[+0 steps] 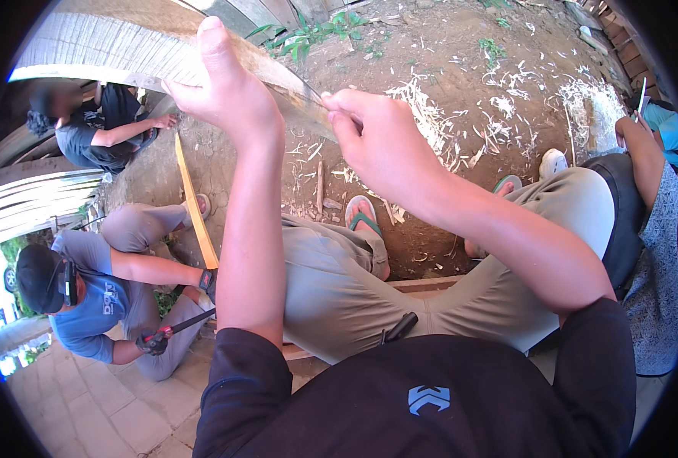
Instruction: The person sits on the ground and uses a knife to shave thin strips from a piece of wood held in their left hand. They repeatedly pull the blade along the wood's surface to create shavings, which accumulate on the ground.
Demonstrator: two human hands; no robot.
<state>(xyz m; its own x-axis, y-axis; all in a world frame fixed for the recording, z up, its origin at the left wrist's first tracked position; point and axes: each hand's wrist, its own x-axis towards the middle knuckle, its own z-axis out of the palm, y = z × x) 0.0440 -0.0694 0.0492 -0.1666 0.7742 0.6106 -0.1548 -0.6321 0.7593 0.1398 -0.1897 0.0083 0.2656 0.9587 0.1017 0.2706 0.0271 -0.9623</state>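
Note:
My left hand (228, 95) is raised at the upper left, thumb pointing up and fingers reaching left, apart; I see nothing held in it. Just right of it, my right hand (381, 133) is closed, its thumb and forefinger pinching a thin dark strip (306, 85). That strip slants up and left from the fingertips, in front of a long wooden board (278, 72). Whether it is a blade or a sliver cannot be made out. The hands do not touch each other.
Pale shavings (431, 122) litter the dirt ground ahead. On the left, a person in a blue shirt (95, 313) holds a long yellow strip (194, 202) and a dark tool; another person (98, 137) crouches at its far end. A third person's arm (640, 156) shows at the right.

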